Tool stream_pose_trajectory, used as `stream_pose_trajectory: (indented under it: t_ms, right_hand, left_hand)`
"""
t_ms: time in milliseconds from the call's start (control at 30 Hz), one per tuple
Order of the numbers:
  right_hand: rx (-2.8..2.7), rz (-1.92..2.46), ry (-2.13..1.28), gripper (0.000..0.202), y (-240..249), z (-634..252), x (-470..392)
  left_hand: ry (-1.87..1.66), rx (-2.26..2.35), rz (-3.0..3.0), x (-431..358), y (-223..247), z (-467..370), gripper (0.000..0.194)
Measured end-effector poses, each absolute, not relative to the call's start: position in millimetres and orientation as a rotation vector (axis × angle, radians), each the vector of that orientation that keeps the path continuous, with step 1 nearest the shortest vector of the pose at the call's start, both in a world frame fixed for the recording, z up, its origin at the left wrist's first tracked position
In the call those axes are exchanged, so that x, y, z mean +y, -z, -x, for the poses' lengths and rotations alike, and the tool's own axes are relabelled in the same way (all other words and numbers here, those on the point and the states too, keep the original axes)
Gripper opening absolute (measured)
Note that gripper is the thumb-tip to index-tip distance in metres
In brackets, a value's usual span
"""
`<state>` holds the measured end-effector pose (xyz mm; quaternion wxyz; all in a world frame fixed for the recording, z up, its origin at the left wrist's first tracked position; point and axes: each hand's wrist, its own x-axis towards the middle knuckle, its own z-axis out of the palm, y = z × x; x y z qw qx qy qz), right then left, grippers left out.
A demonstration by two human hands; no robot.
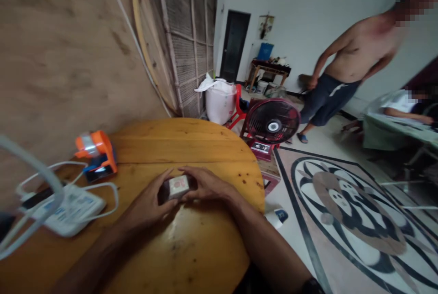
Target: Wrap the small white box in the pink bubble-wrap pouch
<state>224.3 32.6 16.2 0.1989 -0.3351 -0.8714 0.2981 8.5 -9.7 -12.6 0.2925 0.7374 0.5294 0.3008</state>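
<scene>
A small dark block-shaped pack [179,186] with a pale, red-marked face lies low over the wooden table [205,139]; whether it rests on the wood I cannot tell. My left hand [152,200] curves round its left end, thumb along the near side. From the right, my right hand [201,183] grips the other end, its thumb in front and fingers behind. The two thumbs come close together before the pack, and the fingers hide parts of its ends.
Left on the table are a white power strip [73,209] with cables and an orange strapped device [97,154]. Beyond the right edge stands a fan [273,123]. A person [356,52] stands behind it; another person [398,102] sits at a table far right.
</scene>
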Motion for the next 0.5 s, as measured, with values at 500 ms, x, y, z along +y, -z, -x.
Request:
stream_pose_trajectory:
  t_ms: [500]
  right_hand:
    - [-2.306,0.875,-0.911,0.063,-24,-232,36]
  left_hand:
    - [-0.876,1.276,-1.740,-19,-7,-3,0.084]
